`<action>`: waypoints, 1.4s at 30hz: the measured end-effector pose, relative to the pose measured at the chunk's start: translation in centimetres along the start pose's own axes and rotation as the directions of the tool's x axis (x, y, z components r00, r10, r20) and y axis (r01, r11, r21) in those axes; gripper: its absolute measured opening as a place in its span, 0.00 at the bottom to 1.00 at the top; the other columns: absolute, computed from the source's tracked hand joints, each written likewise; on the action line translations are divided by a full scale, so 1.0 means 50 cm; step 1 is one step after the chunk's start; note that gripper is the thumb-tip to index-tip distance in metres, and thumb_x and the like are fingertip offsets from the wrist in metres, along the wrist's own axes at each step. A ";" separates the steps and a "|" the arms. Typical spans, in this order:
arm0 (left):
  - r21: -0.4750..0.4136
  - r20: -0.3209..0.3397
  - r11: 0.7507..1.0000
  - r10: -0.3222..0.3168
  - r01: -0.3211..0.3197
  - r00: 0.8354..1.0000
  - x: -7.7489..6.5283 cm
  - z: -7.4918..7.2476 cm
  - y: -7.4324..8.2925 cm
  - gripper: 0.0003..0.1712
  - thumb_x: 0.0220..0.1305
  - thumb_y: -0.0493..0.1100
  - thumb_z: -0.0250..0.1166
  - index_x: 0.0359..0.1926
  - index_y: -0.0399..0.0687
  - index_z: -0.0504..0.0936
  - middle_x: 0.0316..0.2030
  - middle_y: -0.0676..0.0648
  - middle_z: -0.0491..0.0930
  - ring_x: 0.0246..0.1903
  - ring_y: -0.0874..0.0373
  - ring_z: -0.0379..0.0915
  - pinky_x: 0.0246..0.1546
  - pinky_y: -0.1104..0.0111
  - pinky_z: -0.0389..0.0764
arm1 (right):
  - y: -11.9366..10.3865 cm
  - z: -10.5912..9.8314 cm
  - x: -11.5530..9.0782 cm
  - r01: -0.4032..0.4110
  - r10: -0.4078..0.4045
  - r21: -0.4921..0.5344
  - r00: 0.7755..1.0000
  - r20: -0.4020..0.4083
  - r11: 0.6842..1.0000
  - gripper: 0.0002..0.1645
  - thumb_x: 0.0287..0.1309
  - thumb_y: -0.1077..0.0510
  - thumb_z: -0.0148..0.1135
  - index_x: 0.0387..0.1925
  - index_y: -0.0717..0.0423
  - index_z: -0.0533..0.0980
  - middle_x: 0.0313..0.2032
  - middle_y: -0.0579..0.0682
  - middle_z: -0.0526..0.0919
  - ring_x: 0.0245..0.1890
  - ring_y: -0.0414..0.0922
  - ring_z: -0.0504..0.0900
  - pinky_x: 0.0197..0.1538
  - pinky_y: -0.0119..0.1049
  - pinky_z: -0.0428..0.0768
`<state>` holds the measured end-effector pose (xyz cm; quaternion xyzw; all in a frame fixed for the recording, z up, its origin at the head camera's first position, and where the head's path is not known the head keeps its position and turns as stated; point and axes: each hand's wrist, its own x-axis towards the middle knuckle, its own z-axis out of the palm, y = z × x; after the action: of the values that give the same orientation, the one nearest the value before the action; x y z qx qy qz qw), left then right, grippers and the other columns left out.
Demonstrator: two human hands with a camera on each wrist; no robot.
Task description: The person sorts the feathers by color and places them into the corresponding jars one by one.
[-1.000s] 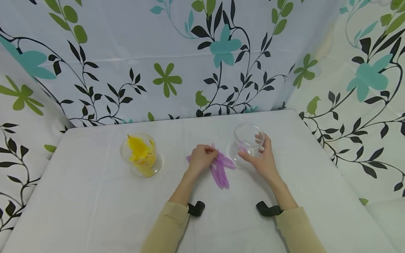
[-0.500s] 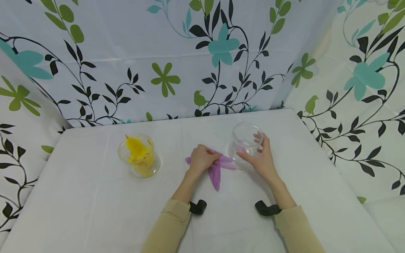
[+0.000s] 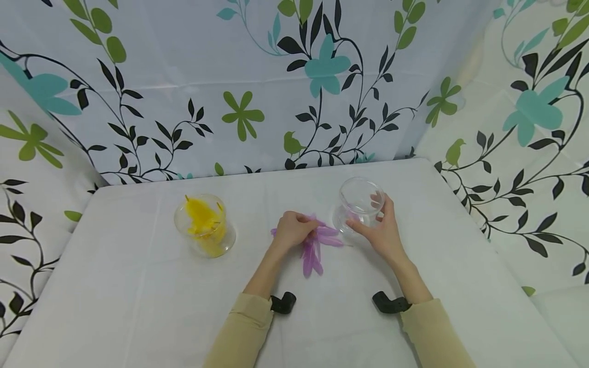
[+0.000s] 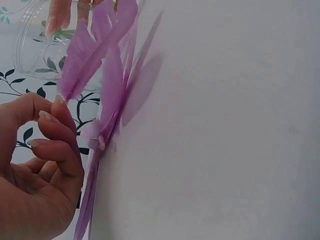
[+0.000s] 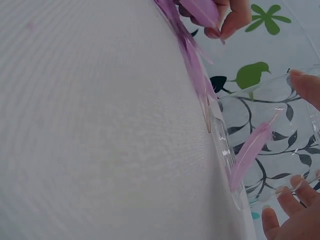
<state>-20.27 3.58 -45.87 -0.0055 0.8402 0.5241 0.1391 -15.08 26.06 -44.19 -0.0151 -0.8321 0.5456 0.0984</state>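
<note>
Pinching a purple feather (image 4: 81, 64), the left hand (image 3: 292, 230) seems mid-pickup, likely needing a lift towards two o'clock, to the jar (image 3: 353, 208) the right hand (image 3: 383, 230) grips.

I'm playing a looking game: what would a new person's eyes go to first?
Probably the bright yellow feathery bunch, in a clear glass on the left side of the table. Next, perhaps, the purple feathers in the middle, where the left grip pinches one. The turquoise flowers on the cloth behind stand out too.
</note>
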 end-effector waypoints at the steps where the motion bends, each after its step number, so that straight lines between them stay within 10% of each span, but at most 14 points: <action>1: -0.012 0.006 1.000 0.003 -0.002 1.000 -0.001 -0.002 0.000 0.15 0.60 0.47 0.69 0.39 0.39 0.87 0.21 0.49 0.85 0.18 0.63 0.76 0.21 0.75 0.76 | 0.013 0.001 0.004 0.002 -0.002 -0.001 1.000 -0.001 1.000 0.61 0.51 0.55 0.77 0.76 0.54 0.47 0.71 0.57 0.60 0.71 0.56 0.58 0.70 0.57 0.63; 14: -0.238 0.014 0.969 0.064 -0.059 0.998 -0.020 -0.038 0.016 0.13 0.65 0.45 0.62 0.33 0.40 0.86 0.22 0.48 0.83 0.19 0.62 0.71 0.21 0.74 0.73 | 0.049 0.004 0.017 0.002 -0.002 -0.007 1.000 -0.006 1.000 0.62 0.50 0.54 0.78 0.77 0.50 0.46 0.72 0.56 0.59 0.72 0.54 0.58 0.70 0.56 0.62; 24: -0.507 -0.042 0.850 0.142 -0.144 0.989 -0.037 -0.066 0.056 0.10 0.67 0.44 0.62 0.38 0.41 0.84 0.29 0.48 0.86 0.31 0.55 0.80 0.44 0.60 0.84 | 0.046 0.007 0.012 0.044 -0.044 -0.008 0.999 -0.017 0.999 0.60 0.51 0.53 0.77 0.76 0.52 0.48 0.72 0.53 0.61 0.72 0.53 0.59 0.69 0.57 0.63; 31: -0.594 -0.068 0.782 0.189 -0.192 0.980 -0.049 -0.074 0.084 0.10 0.69 0.46 0.63 0.41 0.43 0.82 0.35 0.47 0.88 0.38 0.50 0.82 0.48 0.69 0.84 | 0.052 0.008 0.013 0.034 -0.034 -0.025 0.999 -0.019 0.999 0.61 0.50 0.49 0.78 0.75 0.54 0.48 0.71 0.56 0.61 0.71 0.53 0.59 0.68 0.57 0.64; 42: -0.585 -0.098 0.774 0.229 -0.242 0.969 -0.042 -0.064 0.112 0.09 0.68 0.45 0.66 0.43 0.45 0.83 0.38 0.48 0.89 0.39 0.54 0.83 0.50 0.65 0.84 | 0.050 0.008 0.014 0.022 -0.022 -0.019 1.000 -0.008 1.000 0.62 0.50 0.50 0.78 0.76 0.51 0.47 0.72 0.56 0.60 0.72 0.54 0.58 0.69 0.58 0.63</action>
<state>-19.84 2.99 -39.12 0.0510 0.6297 0.7732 0.0550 -16.03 26.81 -46.50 -0.0090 -0.8370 0.5365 0.1077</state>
